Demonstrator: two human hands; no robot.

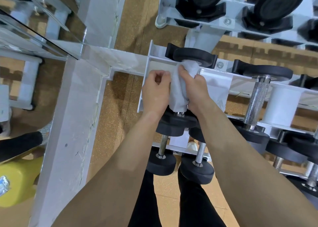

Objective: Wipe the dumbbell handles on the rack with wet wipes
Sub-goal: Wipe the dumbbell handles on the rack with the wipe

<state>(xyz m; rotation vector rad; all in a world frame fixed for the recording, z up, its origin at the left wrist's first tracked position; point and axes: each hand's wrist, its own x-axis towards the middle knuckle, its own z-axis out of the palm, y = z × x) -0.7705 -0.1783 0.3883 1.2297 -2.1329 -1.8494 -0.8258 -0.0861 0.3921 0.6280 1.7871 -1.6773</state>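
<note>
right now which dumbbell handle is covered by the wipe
The dumbbell under the right hand, leftmost in its row: the hand grips the wipe round it. The next handle rightward is bare metal.

Back from the fingers (185,75), the left forearm (120,158) and right forearm (240,140) are bare along their whole visible length. Farther back, slim black trousers (149,201) cover both legs. A pale shoe toe (192,145) shows beneath the wrists.

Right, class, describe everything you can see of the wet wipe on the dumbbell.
The wet wipe is white, crumpled and cloth-like. It is wrapped along the handle of the leftmost dumbbell on the white rack, hiding all but its metal near end. The right hand grips it; the curled left hand touches its left edge.
</note>
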